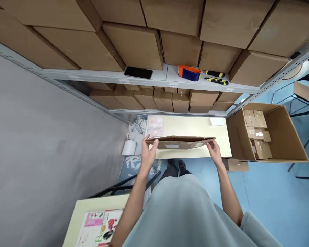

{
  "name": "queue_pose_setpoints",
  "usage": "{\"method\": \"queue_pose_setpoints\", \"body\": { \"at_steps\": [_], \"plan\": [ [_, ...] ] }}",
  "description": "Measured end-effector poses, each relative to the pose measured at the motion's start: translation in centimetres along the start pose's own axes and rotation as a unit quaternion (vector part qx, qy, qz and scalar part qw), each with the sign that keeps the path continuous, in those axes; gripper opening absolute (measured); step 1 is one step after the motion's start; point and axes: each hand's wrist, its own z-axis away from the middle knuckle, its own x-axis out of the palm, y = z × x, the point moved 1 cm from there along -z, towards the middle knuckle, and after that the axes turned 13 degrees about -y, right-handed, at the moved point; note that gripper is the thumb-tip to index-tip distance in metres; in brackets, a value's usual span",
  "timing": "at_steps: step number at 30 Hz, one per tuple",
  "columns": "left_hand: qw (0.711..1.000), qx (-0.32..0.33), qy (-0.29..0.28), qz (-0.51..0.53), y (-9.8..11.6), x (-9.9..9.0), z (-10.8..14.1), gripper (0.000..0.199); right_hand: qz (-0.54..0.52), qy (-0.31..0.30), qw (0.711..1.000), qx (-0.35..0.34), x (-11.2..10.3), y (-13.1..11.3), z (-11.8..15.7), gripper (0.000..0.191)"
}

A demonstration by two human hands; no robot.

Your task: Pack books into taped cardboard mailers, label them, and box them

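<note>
A folded cardboard box (180, 144), nearly flat, is held on edge over the pale yellow table (187, 125). White labels show on its near side, and a narrow gap runs along its upper edge. My left hand (148, 151) pinches the left end, thumb on the near side. At the opposite end, my right hand (214, 151) grips the lower right corner; some of its fingers are hidden behind the cardboard. A pink-and-white printed sheet or packet (155, 125) lies on the table beyond my left hand.
Shelves (157, 79) of cardboard boxes rise ahead, holding a phone (138, 72), a tape dispenser (189, 73) and box cutters (216, 81). A large open carton (280, 137) with smaller boxes stands right. Paper scraps (137, 130) and a white roll (129, 148) lie left, near a grey wall (54, 137).
</note>
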Motion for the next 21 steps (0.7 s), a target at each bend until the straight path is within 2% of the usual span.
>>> {"method": "queue_pose_setpoints", "body": {
  "at_steps": [4, 7, 12, 14, 17, 21],
  "plan": [
    [0.996, -0.035, -0.072, 0.034, -0.4, 1.8, -4.6, 0.062, 0.003, 0.041, 0.999, 0.015, -0.5, 0.5, -1.9, 0.054],
    [0.990, -0.048, -0.122, 0.049, -0.3, 2.7, -7.2, 0.059, 0.006, 0.077, 0.996, 0.033, -0.1, 0.5, -2.9, 0.052],
    [0.974, -0.066, -0.207, 0.068, -1.3, 4.5, -8.9, 0.069, 0.019, 0.077, 0.995, 0.063, 2.6, 0.8, -4.8, 0.049],
    [0.972, -0.076, -0.215, 0.063, -2.1, 5.2, -8.8, 0.075, 0.011, 0.078, 0.994, 0.071, 3.5, 0.9, -5.6, 0.053],
    [0.978, -0.078, -0.189, 0.034, -2.9, 5.4, -8.8, 0.076, 0.004, 0.066, 0.994, 0.083, 4.3, 0.6, -6.3, 0.060],
    [0.986, -0.067, -0.153, -0.028, -2.3, 4.8, -9.8, 0.056, 0.041, 0.037, 0.989, 0.134, 4.4, -0.1, -6.2, 0.082]
  ]
}}
